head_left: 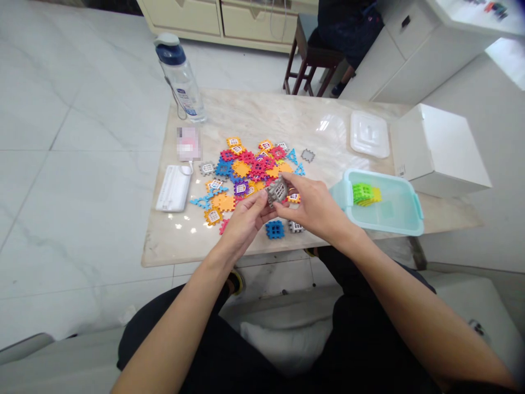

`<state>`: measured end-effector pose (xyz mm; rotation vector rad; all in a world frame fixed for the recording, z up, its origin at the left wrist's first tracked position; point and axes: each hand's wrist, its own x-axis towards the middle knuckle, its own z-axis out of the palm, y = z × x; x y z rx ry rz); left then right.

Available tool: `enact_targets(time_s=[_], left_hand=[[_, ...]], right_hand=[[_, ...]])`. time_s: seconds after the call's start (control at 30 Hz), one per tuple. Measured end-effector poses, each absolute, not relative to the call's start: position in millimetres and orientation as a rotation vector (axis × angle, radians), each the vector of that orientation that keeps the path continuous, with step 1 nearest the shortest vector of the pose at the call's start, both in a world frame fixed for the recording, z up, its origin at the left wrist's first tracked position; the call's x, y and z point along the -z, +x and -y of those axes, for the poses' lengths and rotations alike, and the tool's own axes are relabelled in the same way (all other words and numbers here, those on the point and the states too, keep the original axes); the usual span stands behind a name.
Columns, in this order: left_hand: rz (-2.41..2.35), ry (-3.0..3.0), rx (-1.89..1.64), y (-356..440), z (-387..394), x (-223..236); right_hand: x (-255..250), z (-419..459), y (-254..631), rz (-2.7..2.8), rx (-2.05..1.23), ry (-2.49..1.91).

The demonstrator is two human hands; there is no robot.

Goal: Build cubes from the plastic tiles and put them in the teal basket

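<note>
Between my two hands, over the near side of the table, are grey interlocking building tiles (279,191) with a white window grille on the face. My left hand (250,213) pinches their left edge between thumb and fingers. Thumb and fingers of my right hand (309,205) close on the right edge. Whether it is one tile or a small stack, I cannot tell. A loose pile of coloured tiles (241,168), orange, red, blue and purple, spreads just beyond. Below my hands lie a blue tile (274,230) and a grey window tile (296,226).
A teal bin (394,205) on the right holds green tiles (363,193). Behind it are a clear lid (369,134) and a white box (443,148). Leftward stand a water bottle (182,82) and a white packet (174,189). Someone sits on a stool (309,46) beyond the table.
</note>
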<state>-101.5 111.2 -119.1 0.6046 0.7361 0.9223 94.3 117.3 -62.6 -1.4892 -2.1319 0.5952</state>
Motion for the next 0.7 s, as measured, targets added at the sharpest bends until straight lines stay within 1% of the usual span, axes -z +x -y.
enact_targets(time_s=[0.23,0.53,0.7], left_hand=[[-0.801,0.555,-0.937,-108.0,-110.4,116.0],[-1.045,0.691,-0.948,-110.2,-112.3,128.4],[-1.046,0.748,-0.976,-106.8,-112.2,127.6]], right_hand=[[52.9,-114.4,96.5,2.047,-0.800,-1.359],[42.1,-119.0,113.9,2.137,-0.635,-1.379],[55.5,-116.7,114.1,2.317,-0.663,-1.318]])
